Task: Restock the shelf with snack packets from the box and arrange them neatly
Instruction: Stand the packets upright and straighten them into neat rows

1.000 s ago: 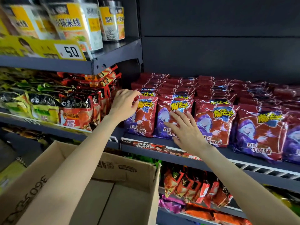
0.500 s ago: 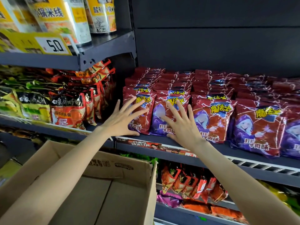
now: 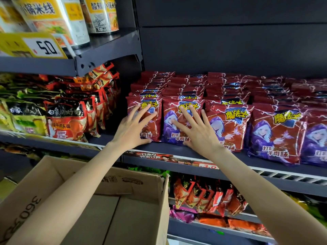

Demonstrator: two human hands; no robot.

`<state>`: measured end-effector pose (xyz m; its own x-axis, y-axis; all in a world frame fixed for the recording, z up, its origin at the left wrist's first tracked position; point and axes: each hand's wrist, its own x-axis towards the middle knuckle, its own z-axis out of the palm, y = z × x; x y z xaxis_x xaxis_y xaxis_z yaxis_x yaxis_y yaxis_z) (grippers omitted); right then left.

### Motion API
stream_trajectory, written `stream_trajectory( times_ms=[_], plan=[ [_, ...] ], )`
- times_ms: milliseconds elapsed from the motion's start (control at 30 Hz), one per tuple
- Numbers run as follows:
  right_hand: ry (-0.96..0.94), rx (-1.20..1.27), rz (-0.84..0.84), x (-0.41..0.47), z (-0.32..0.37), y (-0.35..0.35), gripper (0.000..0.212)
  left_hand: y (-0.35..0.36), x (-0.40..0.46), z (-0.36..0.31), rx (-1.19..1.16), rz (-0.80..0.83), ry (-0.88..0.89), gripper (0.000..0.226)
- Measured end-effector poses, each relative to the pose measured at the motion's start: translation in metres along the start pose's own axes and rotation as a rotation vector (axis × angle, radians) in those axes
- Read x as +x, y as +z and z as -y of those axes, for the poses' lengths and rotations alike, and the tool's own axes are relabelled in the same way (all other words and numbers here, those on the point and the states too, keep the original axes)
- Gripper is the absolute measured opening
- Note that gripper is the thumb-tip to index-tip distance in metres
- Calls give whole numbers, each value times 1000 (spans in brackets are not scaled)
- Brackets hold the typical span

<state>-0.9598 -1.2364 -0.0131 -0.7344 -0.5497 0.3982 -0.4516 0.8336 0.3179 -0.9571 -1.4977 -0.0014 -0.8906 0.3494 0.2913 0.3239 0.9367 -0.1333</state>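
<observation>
Rows of red and purple snack packets (image 3: pixel 276 131) stand upright on the dark middle shelf (image 3: pixel 177 151), several rows deep. My left hand (image 3: pixel 134 128) lies flat with spread fingers against the front packet of the leftmost row (image 3: pixel 152 110). My right hand (image 3: pixel 196 129) presses with straight spread fingers on the front packet of the second row (image 3: pixel 169 128). Neither hand holds anything. The open cardboard box (image 3: pixel 123 184) sits below my arms at the lower left, and no packets show inside it.
Noodle packets (image 3: pixel 67 119) fill the shelf section to the left. Tall tubs (image 3: pixel 58 16) and a yellow 5.0 price tag (image 3: pixel 44 46) sit on the upper left shelf. Orange and red packets (image 3: pixel 203 193) lie on the lower shelf. A dark back panel rises above the snack rows.
My left hand went from curled on the leftmost packet's top to flat and spread on its front. Both hands now press further against the front packets.
</observation>
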Motion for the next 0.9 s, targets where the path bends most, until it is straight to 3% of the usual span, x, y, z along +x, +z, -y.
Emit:
stream_trajectory(
  times_ms=[300,433,533,667,767,900],
  plan=[
    [-62,30,20,-1,-4,-3,95,1,-4,-2,-37,39,-22,107],
    [-104,97,-79,-15,-13,-16,84,-1,-7,-9,-31,-3,-25,107],
    [42,93,-157,-45,-30,-30,78,-2,-5,-23,-19,-111,42,99],
    [219,58,-49,-84,-59,-26,93,1,7,-45,17,-136,141,99],
    [196,62,43,-91,-72,-17,103,1,18,-63,29,-151,195,98],
    [194,55,39,-85,-74,-16,101,0,33,-83,57,-128,243,98]
  ],
)
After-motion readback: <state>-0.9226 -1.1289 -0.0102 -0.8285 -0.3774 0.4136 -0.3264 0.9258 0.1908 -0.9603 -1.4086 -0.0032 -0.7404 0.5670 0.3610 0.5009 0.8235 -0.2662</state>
